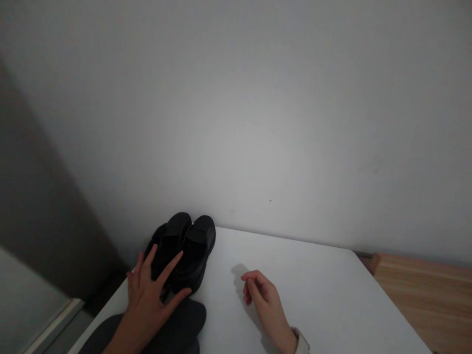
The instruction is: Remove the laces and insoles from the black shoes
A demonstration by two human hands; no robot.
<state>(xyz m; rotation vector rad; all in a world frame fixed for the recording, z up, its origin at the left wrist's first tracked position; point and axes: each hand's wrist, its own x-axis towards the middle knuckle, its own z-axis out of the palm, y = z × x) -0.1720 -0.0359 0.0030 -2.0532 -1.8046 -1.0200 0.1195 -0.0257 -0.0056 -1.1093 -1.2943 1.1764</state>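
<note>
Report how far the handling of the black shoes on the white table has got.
Done: the pair of black shoes stands side by side at the far left corner of the white table, toes toward the wall. In hand: the left hand lies open, fingers spread over the shoes' near ends; nothing is gripped. The right hand rests loosely curled on the table, empty. Left: neither shoe is lifted yet.

A pair of black leather shoes (182,250) stands side by side at the far left corner of a white table, toes pointing toward the wall. The left hand (147,300) rests spread on them, its fingertips (179,255) touching the uppers near the openings.
</note>
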